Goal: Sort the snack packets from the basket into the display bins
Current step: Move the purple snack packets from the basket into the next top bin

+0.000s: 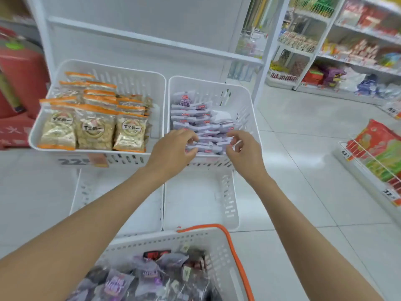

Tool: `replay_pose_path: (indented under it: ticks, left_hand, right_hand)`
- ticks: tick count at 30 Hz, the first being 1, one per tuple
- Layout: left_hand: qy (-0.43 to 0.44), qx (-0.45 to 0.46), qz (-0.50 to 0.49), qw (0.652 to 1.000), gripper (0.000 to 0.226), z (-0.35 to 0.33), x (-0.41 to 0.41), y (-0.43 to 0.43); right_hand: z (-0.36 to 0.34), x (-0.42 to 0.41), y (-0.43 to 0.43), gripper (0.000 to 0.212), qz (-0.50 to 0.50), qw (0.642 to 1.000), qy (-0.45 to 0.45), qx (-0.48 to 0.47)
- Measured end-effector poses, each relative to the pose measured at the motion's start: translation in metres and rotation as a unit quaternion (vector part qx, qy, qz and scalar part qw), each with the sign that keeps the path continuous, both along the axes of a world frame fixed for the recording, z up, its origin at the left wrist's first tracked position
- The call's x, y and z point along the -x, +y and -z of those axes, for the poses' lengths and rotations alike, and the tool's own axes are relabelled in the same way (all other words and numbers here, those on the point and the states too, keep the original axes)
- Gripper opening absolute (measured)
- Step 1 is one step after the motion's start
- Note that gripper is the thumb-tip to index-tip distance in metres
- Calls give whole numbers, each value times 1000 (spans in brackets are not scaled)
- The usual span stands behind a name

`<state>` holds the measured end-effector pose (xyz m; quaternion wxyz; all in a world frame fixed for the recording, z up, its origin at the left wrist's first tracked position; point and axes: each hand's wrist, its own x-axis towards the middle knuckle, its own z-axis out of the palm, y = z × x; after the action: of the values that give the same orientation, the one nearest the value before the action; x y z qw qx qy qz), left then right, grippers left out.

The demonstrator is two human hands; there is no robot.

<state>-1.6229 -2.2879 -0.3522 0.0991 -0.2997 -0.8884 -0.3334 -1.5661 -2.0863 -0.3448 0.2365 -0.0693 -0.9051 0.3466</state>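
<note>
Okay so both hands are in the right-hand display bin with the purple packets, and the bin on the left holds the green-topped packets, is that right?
Not quite. The packets in the left bin have orange tops, not green, as the head view shows. The rest holds: the left hand and right hand are in the right bin among the purple packets.

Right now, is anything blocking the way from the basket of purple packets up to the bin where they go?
Nothing visible does. The basket sits below, two empty bins lie between, and the purple-packet bin is open on top.

Basket [217, 242] nearest; two bins behind it, left bin [108, 68] beside right bin [245, 94].
</note>
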Motion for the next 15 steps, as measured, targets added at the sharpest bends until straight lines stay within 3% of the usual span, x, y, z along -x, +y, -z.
replay_pose_path:
  ticks: [3,6,11,15]
  left_hand:
    - [-31,5,-4,1000,19,22,-43,-34]
    - [-106,37,-30,993,23,67,-88,-82]
    - [-240,49,-105,964,32,137,-157,-173]
    - [-283,35,-154,946,36,165,-194,-218]
  right_hand:
    - [28,-52,-48,28,-48,998,-3,36]
    - [76,-95,-90,23,-106,988,-102,53]
    - [171,-132,-134,38,-179,920,-348,5]
    - [219,-140,-160,45,-219,888,-399,-67]
